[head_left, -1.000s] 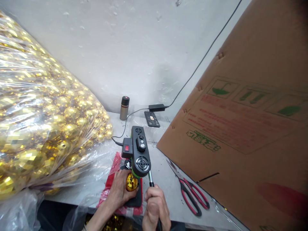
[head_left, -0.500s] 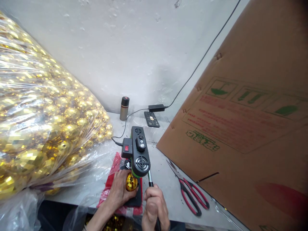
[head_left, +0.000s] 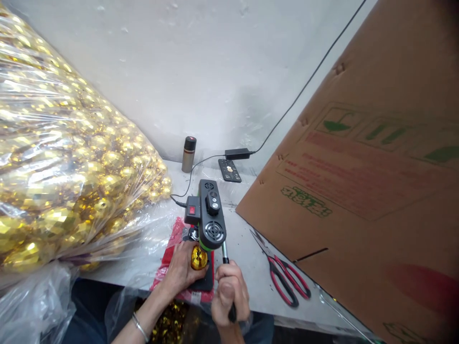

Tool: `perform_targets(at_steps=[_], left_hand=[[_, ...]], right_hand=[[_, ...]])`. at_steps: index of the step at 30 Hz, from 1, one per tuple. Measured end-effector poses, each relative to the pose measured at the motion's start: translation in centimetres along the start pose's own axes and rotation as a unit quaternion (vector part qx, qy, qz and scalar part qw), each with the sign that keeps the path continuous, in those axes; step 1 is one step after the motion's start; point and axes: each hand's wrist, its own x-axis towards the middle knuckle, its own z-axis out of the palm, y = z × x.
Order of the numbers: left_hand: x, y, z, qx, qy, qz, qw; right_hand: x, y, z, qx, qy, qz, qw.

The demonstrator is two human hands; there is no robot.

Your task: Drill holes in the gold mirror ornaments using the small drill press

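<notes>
A small black bench drill press [head_left: 212, 215] with a red switch stands on the table. Under its head, my left hand [head_left: 182, 267] is closed around a shiny gold faceted ball [head_left: 199, 258], thumb and fingers on its sides. The ball is over the machine's dark base [head_left: 205, 283]; the drill bit is hidden by the head. To the right of the machine, my right hand [head_left: 231, 291] is wrapped round the black grip of its lever [head_left: 224, 251]. Red wrapping [head_left: 168, 258] lies beneath the base.
A large clear bag of gold balls [head_left: 89, 181] fills the left. A cardboard box [head_left: 340, 191] leans in on the right, with red-handled scissors [head_left: 287, 277] beside it. Behind stand a bottle [head_left: 188, 155], a phone [head_left: 229, 170] and a power adapter [head_left: 237, 153]. More gold balls [head_left: 168, 320] lie below the table edge.
The whole view has shifted slightly, so things sit a little higher and further right. The lever grip's lower end now shows below my right fist. Both hands keep their holds.
</notes>
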Motion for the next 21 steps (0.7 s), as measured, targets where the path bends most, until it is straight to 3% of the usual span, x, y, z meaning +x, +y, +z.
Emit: perform_targets(at_steps=[8,11,14,18,21], left_hand=[[-0.1,-0.4,0.1,0.004,0.017,0.027,0.999],[0.0,-0.3,-0.1,-0.001,0.018,0.03,0.999],[-0.2,0.0,-0.2,-0.003,0.01,0.026,1.0],[-2.8,-0.6,-0.6,0.009,0.025,0.055,0.998],[-6.6,-3.0,-1.2,0.054,0.034,0.129,0.99]], right_hand=[[-2.1,2.1,1.4,0.018,0.006,-0.028,0.999],[-0.7,1.2,0.7,0.036,-0.015,-0.028,0.999],[2.2,-1.1,-0.6,0.044,-0.035,0.037,0.998],[5.7,-3.5,-1.6,0.064,-0.04,0.12,0.99],[6.2,-4.1,-1.4,0.072,-0.043,0.125,0.989]])
